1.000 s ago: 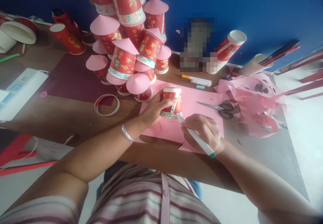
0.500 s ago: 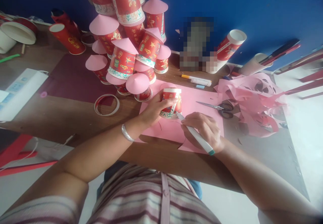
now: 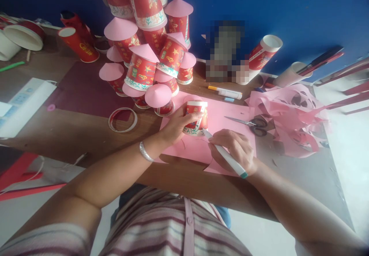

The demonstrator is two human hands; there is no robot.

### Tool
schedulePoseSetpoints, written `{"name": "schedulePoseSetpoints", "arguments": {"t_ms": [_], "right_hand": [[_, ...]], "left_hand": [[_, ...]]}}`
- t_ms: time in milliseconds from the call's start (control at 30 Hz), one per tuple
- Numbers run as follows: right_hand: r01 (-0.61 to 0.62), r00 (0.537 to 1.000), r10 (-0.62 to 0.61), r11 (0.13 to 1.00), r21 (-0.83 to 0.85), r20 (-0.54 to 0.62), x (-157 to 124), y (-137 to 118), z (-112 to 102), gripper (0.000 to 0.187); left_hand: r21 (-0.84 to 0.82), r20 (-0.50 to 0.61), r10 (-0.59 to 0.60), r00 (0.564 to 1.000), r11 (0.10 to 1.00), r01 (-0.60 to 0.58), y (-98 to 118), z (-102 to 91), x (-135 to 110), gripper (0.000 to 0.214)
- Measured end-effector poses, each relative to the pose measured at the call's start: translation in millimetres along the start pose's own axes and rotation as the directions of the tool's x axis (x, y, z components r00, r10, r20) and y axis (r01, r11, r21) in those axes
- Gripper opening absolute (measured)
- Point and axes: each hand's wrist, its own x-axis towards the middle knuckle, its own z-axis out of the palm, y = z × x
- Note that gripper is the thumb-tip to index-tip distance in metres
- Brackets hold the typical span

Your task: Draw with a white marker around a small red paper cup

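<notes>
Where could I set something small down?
Brown wood lies bare between the white box and the ring; mostly bare grey tabletop between the pink paper scraps and right forearm. It's crowded beyond the left hand: cone-topped paper cups.

Massed before a blue wall (image 3: 291, 10): red cups (image 3: 141, 74) under pink cones (image 3: 144, 51). Laid out at left on the tabletop (image 3: 89, 140): a green stick (image 3: 13, 66), a white box (image 3: 25, 106), a small pink ring (image 3: 51, 107) and a purple sheet (image 3: 83, 88), with a red-and-white hoop (image 3: 135, 122) over one corner. Seen at right: white markers (image 3: 233, 94), one yellow-ended, near a small blue piece (image 3: 229, 100); scissors (image 3: 253, 123), handles toward pink scraps (image 3: 284, 108); and, close to the wall, a tilted white tube (image 3: 288, 77) holding dark and red sticks (image 3: 319, 60).
</notes>
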Motion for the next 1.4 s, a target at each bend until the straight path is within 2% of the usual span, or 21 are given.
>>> {"name": "schedulePoseSetpoints", "arguments": {"t_ms": [367, 600, 867, 1033, 1300, 1400], "right_hand": [[-0.006, 0.999, 0.006, 1.000, 0.024, 0.033, 0.6, -2.1, -1.1, 0.025], [0.027, 1.000, -0.027, 0.999, -0.022, -0.009, 2.3, -2.5, -3.1, 0.028], [-0.050, 0.999, 0.050, 0.999, -0.004, -0.007, 3.0, -5.9, -3.8, 0.025], [-0.060, 0.996, 0.058, 0.997, -0.040, -0.063, 3.1, -6.3, -1.9, 0.019], [-0.159, 0.987, 0.155, 0.981, -0.115, -0.040, -0.4, -10.1, -3.1, 0.015], [-0.158, 0.987, 0.152, 0.981, -0.113, -0.055, -1.6, -9.6, -2.1, 0.013]], "left_hand": [[-0.035, -0.063, -0.026, 0.998, 0.999, 0.023, -2.0, 0.6, -0.4, 0.032], [-0.040, -0.075, -0.039, 0.996, 0.999, 0.036, -2.6, 0.3, -1.0, 0.034], [-0.029, -0.078, -0.033, 0.996, 0.999, 0.031, -3.7, -0.9, -0.2, 0.035], [-0.013, -0.072, -0.023, 0.997, 1.000, 0.023, -1.4, 0.6, -0.7, 0.036], [-0.026, -0.060, -0.015, 0.998, 1.000, 0.014, -3.0, -0.5, -0.7, 0.034], [-0.032, -0.072, -0.029, 0.997, 0.999, 0.026, -4.3, -0.9, -1.1, 0.033]]}}
